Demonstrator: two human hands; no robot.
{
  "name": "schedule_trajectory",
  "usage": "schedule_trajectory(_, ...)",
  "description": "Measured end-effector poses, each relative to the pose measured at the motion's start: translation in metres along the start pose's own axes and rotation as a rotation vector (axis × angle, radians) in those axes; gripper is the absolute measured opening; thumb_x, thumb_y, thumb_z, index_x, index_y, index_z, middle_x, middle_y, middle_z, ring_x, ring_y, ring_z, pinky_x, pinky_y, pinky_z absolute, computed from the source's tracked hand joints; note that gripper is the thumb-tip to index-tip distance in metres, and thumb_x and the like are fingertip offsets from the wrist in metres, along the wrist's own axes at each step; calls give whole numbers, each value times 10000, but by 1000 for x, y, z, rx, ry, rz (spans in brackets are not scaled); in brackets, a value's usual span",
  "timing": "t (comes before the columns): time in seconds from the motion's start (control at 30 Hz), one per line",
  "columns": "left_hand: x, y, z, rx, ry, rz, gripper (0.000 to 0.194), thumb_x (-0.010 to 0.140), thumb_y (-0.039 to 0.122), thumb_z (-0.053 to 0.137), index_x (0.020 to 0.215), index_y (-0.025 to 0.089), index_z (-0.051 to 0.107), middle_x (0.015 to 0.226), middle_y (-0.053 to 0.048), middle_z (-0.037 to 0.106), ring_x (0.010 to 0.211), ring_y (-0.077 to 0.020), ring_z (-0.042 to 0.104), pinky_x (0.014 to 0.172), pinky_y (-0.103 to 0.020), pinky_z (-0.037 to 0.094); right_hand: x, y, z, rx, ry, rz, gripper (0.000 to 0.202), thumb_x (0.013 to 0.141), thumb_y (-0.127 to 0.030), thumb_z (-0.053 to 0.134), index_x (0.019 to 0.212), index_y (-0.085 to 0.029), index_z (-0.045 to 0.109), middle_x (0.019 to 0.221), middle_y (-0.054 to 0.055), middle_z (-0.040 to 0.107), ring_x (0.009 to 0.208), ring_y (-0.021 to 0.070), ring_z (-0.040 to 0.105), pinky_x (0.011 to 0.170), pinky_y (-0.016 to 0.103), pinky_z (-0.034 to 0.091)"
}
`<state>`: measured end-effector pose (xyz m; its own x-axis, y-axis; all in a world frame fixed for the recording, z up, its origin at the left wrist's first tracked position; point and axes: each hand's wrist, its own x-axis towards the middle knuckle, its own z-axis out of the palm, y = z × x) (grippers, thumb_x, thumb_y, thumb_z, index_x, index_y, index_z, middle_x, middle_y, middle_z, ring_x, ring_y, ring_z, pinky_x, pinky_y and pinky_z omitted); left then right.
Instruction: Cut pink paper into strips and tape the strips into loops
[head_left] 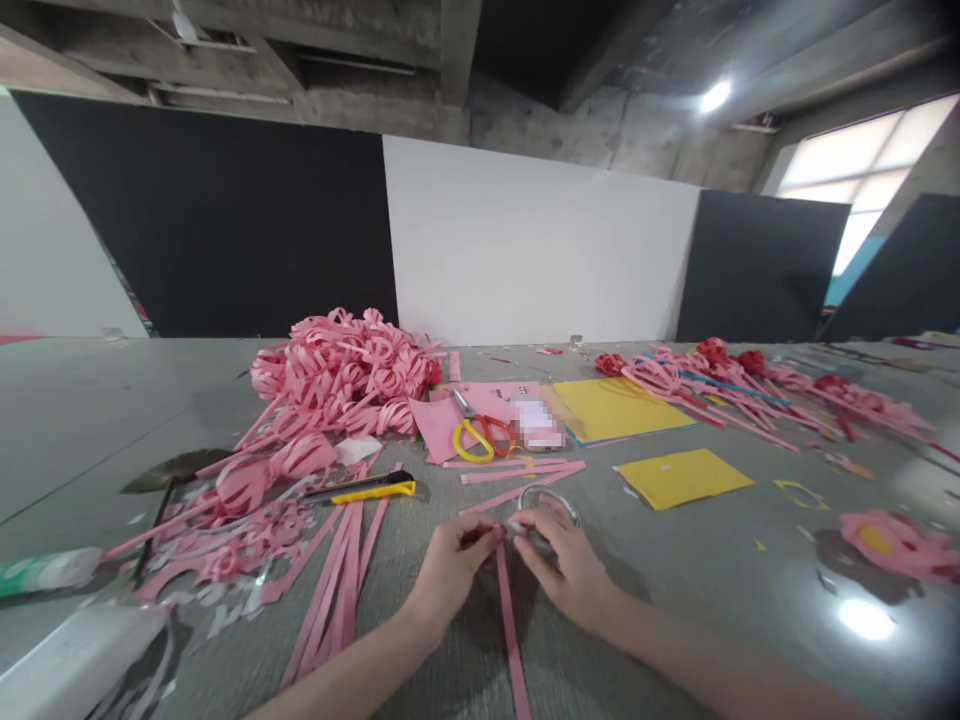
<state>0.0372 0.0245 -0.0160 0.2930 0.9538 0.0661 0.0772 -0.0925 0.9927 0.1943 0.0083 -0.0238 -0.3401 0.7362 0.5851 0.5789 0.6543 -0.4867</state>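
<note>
My left hand (455,563) pinches the upper end of a narrow pink paper strip (510,640), which runs down toward me over the grey surface. Close beside it, my right hand (568,562) has its fingers bent inward; a small pale bit shows at the fingertips, too small to name. Just behind the right hand lies a clear roll of tape (551,492), partly covered by that hand. Beyond both hands rest several loose pink strips (517,467). To the left is a yellow and black utility knife (375,487).
Scissors (472,428) with yellow and red handles lie near a phone (537,420) on pink paper. Left stand a heap of pink paper flowers (341,365), scraps, and a white box (79,660). Yellow sheets (682,478) and more paper flowers (896,543) lie right.
</note>
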Motion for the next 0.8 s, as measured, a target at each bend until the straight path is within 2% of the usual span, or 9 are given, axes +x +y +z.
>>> schedule_trajectory(0.1,-1,-1,0,18,10,-12,189,655,334,569,658,150,613,569,27,524,559,-119,438,536,-212,324,1,1,-1,8,71,-14,218,854,-145,365,973,-227,529,850,25,597,805,161,531,789,343,380)
schedule_trajectory(0.23,-2,-4,1,53,19,-19,183,651,320,580,676,144,622,580,19,539,572,-127,453,552,-219,341,2,4,0,-16,131,-40,241,861,-160,374,986,-237,565,808,16,605,763,154,540,748,322,401)
schedule_trajectory(0.33,-4,-7,1,86,21,-5,169,656,306,580,659,142,618,595,12,554,589,-134,469,562,-221,352,1,5,-1,-16,99,-62,281,862,-151,371,1070,-248,533,784,7,607,744,149,540,753,323,392)
schedule_trajectory(0.47,-7,-9,2,118,23,12,163,669,296,570,688,142,619,632,5,582,611,-141,493,577,-220,366,-1,4,-1,32,38,-8,413,849,-155,383,1253,-234,344,735,-10,582,718,146,518,778,331,377)
schedule_trajectory(0.63,-7,-9,2,157,34,25,159,675,287,561,689,139,618,646,-7,599,629,-151,513,585,-224,379,-1,3,-2,143,18,71,406,825,-161,415,1216,-232,335,720,-18,551,716,146,502,765,327,365)
schedule_trajectory(0.8,-7,-9,1,199,32,41,144,674,258,555,705,145,639,653,-13,615,640,-160,524,594,-228,382,0,4,-1,185,-16,81,407,810,-173,452,1193,-240,333,712,-23,537,716,149,497,766,334,360)
